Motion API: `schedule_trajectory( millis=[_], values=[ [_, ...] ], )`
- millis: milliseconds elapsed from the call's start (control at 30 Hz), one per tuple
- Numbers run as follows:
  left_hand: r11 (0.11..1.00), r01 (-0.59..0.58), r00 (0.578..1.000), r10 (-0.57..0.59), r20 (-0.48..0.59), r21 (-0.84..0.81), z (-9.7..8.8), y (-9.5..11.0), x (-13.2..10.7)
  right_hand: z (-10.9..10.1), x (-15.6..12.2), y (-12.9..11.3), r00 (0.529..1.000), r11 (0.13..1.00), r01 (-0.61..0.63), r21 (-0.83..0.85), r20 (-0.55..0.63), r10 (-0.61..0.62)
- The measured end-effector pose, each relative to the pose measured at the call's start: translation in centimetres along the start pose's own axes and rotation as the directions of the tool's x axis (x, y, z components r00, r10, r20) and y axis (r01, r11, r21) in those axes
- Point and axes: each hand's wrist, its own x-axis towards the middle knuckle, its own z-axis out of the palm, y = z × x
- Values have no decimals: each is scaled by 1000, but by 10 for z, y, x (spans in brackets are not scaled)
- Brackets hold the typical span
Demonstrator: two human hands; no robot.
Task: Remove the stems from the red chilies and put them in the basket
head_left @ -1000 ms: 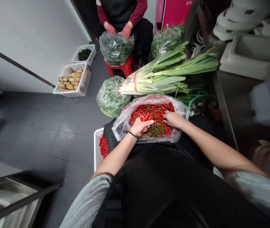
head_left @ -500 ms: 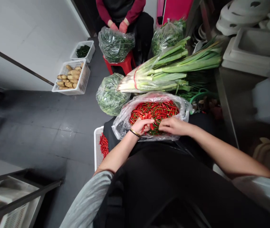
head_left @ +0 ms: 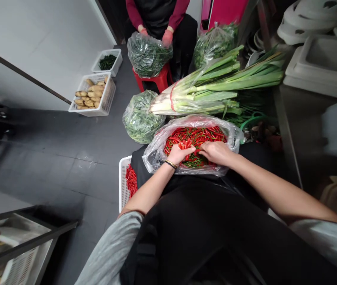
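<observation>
Numerous red chilies (head_left: pixel 211 133) in an open plastic bag (head_left: pixel 234 136) on the lap (head_left: pixel 138 164). Left hand (head_left: pixel 179 154): closed around a bunch. Right hand (head_left: pixel 216 152): fingers curled; hold indeterminable. Pods presumably light, smooth, easily bruised; best pinched near the stem. Beyond: leeks (head_left: pixel 183 97).

left hand (head_left: pixel 181 154) curled; right hand (head_left: pixel 214 152) just beside, bent inward

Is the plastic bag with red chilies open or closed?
Open: the plastic bag is spread wide at its mouth, and red chilies show inside.
</observation>
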Motion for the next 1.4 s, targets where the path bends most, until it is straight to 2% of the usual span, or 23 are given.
schedule_trajectory(
  millis=[67,100,133,200,267,300,333,367,433,467,533,600,700,833,900,967,1067,1167,1267,1400],
  values=[
    [996,-40,990,30,135,74,0,1,-2,-5,-12,-9,995,994,98,56,-31,-96],
    [993,-49,975,26,219,103,-2,3,-4,-8,-17,-12,985,976,169,140,-44,-165],
    [989,-50,953,6,304,136,-5,5,-7,-10,-23,-15,968,933,252,256,-56,-246],
    [977,-31,885,-71,459,211,-13,10,-15,-14,-32,-17,912,768,382,514,-74,-404],
    [974,4,820,-134,556,229,-22,13,-22,-15,-33,-13,875,628,376,682,-39,-482],
    [983,28,813,-129,567,183,-25,12,-24,-14,-30,-10,879,620,339,708,-2,-478],
    [993,55,825,-103,555,103,-29,11,-24,-11,-24,-6,901,663,295,688,32,-433],
    [997,77,848,-67,526,2,-31,9,-23,-8,-16,-1,937,747,240,620,53,-345],
    [976,90,892,10,452,-198,-36,3,-19,1,7,7,995,925,88,371,17,-101],
    [959,95,902,30,430,-265,-38,1,-17,6,19,10,1000,973,13,232,-14,-10],
    [940,117,907,31,421,-320,-40,-2,-14,15,39,11,998,999,-39,23,-49,40],
    [938,130,912,14,409,-322,-43,-2,-14,21,50,8,999,997,16,-71,-46,-19],
    [947,123,929,-5,370,-297,-45,-2,-16,23,48,9,994,995,78,-59,-70,-83],
    [958,89,952,-1,306,-272,-42,-5,-13,16,29,31,986,971,151,183,-103,-134],
    [962,80,956,0,293,-260,-39,-6,-10,11,23,41,991,961,123,249,-74,-107],
    [965,102,959,-31,283,-242,-35,-6,-8,8,25,41,994,974,33,225,-108,-8],
    [964,115,975,-64,212,-239,-31,-5,-9,5,43,21,967,983,-87,162,-222,122],
    [959,58,993,-28,111,-278,-31,-3,-13,4,69,-5,971,980,-186,72,-139,195],
    [961,7,998,13,69,-277,-37,-3,-18,2,83,-11,984,985,-171,23,-53,172],
    [970,-77,996,83,14,-231,-44,1,-18,-8,66,12,995,996,-58,66,-72,62]
  ],
)
